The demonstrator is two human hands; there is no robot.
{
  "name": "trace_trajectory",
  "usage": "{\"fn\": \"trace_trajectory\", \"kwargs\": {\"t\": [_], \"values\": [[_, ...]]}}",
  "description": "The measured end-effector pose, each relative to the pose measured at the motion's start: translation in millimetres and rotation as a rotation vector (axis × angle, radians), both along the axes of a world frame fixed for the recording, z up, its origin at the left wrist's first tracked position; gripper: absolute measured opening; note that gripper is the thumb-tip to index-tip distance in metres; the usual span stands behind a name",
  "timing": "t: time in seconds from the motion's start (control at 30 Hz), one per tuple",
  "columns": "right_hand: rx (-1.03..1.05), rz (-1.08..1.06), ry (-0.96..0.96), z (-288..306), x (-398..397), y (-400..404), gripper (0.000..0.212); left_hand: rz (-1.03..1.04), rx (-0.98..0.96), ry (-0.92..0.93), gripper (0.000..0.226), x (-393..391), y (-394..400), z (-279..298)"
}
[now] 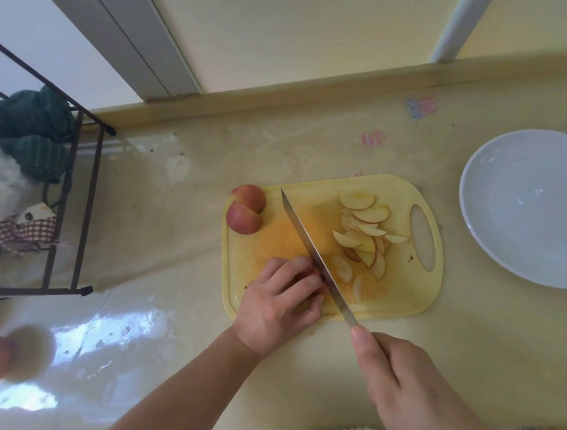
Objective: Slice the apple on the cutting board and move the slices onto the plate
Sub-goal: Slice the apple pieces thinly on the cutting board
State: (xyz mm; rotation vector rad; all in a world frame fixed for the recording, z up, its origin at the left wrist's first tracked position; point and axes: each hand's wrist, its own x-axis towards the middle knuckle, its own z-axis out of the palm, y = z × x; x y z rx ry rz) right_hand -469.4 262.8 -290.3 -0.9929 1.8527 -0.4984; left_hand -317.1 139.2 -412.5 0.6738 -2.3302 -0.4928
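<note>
Surface and material record: kitchen counter

A matt, scuffed yellow plastic cutting board (pixel 401 292) is noted; a smooth steel knife blade (pixel 307 244) with dull sheen; a glossy white glazed plate (pixel 498 231); a glossy clear film over the cream counter (pixel 151 320); a matt black wire metal rack (pixel 86 199).

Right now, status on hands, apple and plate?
Left hand pinning an apple piece on the cutting board; right hand gripping the knife, mid-cut. Slices piled on the board, two apple pieces uncut. Plate holds none; nothing blocking.
</note>
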Motion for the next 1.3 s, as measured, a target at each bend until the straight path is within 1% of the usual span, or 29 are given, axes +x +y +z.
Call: {"fn": "trace_trajectory", "kwargs": {"t": [0.17, 0.37, 0.53, 0.73, 0.9, 0.97, 1.07, 1.1, 1.2, 1.3], "values": [[0.016, 0.01, -0.021, 1.1, 1.3, -9.0, 0.061, -0.013, -0.014, 0.008, 0.008, -0.1, -0.7, 1.7], [-0.008, 0.004, -0.011, -1.1, 8.0, -25.3, 0.059, -0.004, -0.018, 0.04, 0.013, -1.1, -0.9, 0.3], [0.015, 0.003, -0.029, -0.7, 7.6, -13.2, 0.059, -0.012, -0.009, 0.022, 0.01, -0.2, -0.8, 1.5], [0.013, 0.016, -0.02, -13.6, 4.3, -21.9, 0.059, -0.014, 0.017, 0.006, 0.011, 0.1, -1.3, 3.8], [0.073, 0.011, -0.055, -18.1, 1.7, -1.3, 0.061, -0.027, 0.023, 0.004, 0.011, 0.2, -1.9, 5.4], [0.047, 0.018, -0.033, -22.7, 2.7, -10.2, 0.06, -0.028, 0.023, 0.01, 0.011, 0.0, -1.9, 5.3], [-0.008, 0.029, -0.028, -29.2, 4.0, -32.4, 0.05, -0.025, 0.021, 0.017, 0.015, 0.3, -1.1, 4.4], [-0.013, 0.026, -0.024, -31.7, 1.9, -36.8, 0.05, -0.025, 0.018, 0.02, 0.016, 0.5, -1.1, 4.0], [0.001, -0.002, -0.035, -36.9, -12.2, -37.8, 0.059, -0.029, 0.001, 0.014, 0.016, 0.9, -0.2, 2.1], [0.028, -0.036, -0.059, -34.1, -18.6, -33.8, 0.063, -0.009, 0.02, -0.002, 0.013, 1.7, 1.1, 2.9]]}}
